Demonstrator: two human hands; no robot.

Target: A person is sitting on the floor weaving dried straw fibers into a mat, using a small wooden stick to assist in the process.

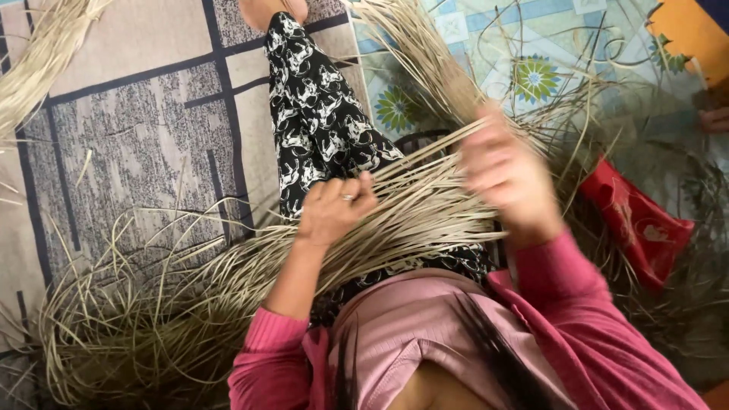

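Observation:
A thick bundle of pale dried reed strips [425,205] lies across my lap, over black-and-white patterned trousers [315,114]. My left hand [334,209], with a ring on one finger, rests on the bundle with fingers curled around some strips. My right hand [501,171] is blurred with motion and grips strips at the bundle's upper right, where they fan out toward the top. Both arms wear pink sleeves.
A loose tangle of reed strips [129,326] spreads over the patterned floor mat [137,129] at lower left. More strips lie over a blue flowered mat [531,76] at upper right. A red bag [638,224] sits on the right. Another person's fingers [714,118] show at the right edge.

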